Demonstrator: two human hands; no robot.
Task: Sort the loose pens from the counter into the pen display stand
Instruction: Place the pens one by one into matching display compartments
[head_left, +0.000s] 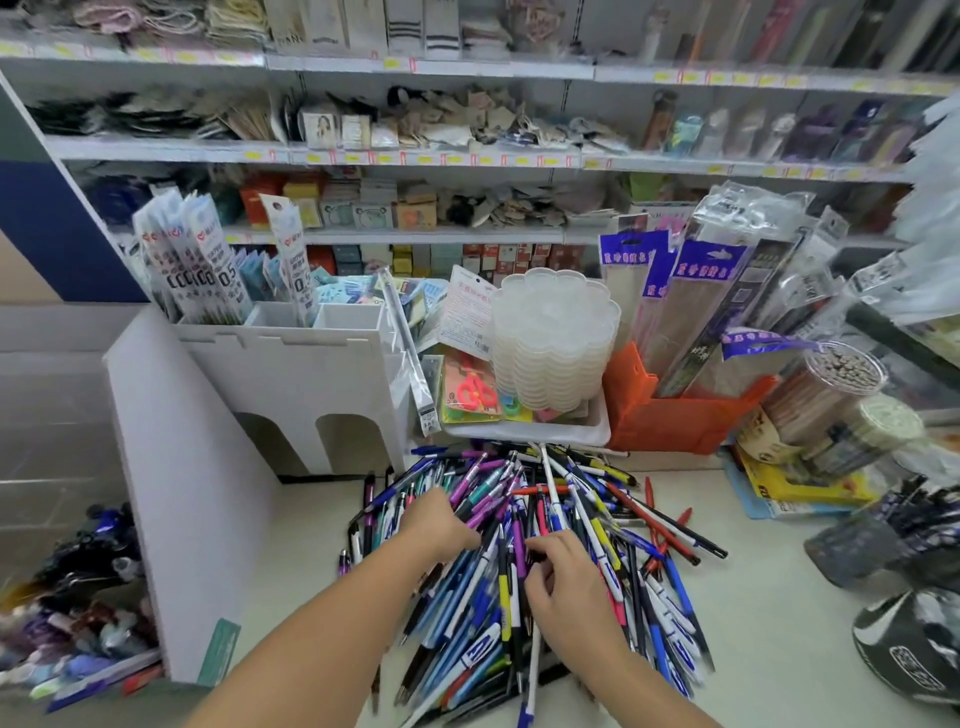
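A big heap of loose pens (582, 525) in blue, purple, black, red and white lies on the pale counter (779, 623). My left hand (439, 525) lies on the heap's left side, fingers curled down among purple and blue pens. My right hand (563, 577) sits on the middle of the heap, its fingertips bent onto dark pens. Whether either hand grips a pen is hidden by the fingers. The white pen display stand (291, 374) rises at the left behind the heap, with packaged refills (208, 265) in its top slots and two arched openings lower down.
Behind the heap sits a white tray (524, 431) with a stack of clear lids and packaged scissors. An orange box (670, 410) of long packets stands to the right, pencil tubs (826, 395) beyond. A dark pen cup (878, 540) stands far right. Stocked shelves fill the background.
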